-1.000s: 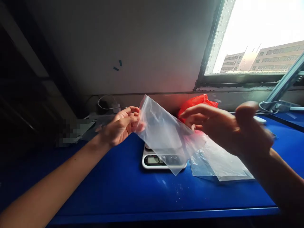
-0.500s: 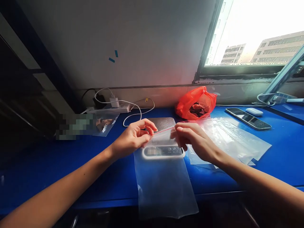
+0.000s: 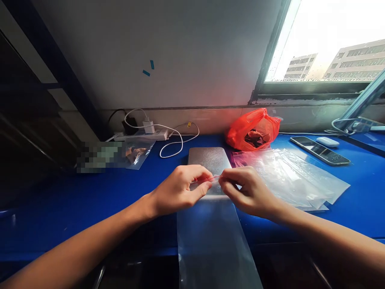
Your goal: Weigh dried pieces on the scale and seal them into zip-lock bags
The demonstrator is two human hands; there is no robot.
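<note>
A clear zip-lock bag (image 3: 213, 241) with a red strip along its top hangs from both my hands, its lower part reaching past the table's front edge. My left hand (image 3: 185, 186) pinches the red-striped top between thumb and fingers. Close beside it, my right hand (image 3: 248, 188) pinches the same edge. Behind the hands lies a kitchen scale (image 3: 207, 157) with a metal top; its front panel is mostly covered by the hands and bag.
A red plastic bag (image 3: 240, 130) holding dark dried pieces stands at the back. Flat clear bags (image 3: 288, 176) are stacked at right, near a phone (image 3: 320, 150) and a white case (image 3: 327, 141). At left lie a small filled bag (image 3: 138, 154) and a power strip (image 3: 161, 134) with cables.
Both hands have come lower and closer together along the bag's top edge. The bag hangs further down, and more of the scale's metal top shows. The view has shifted slightly.
</note>
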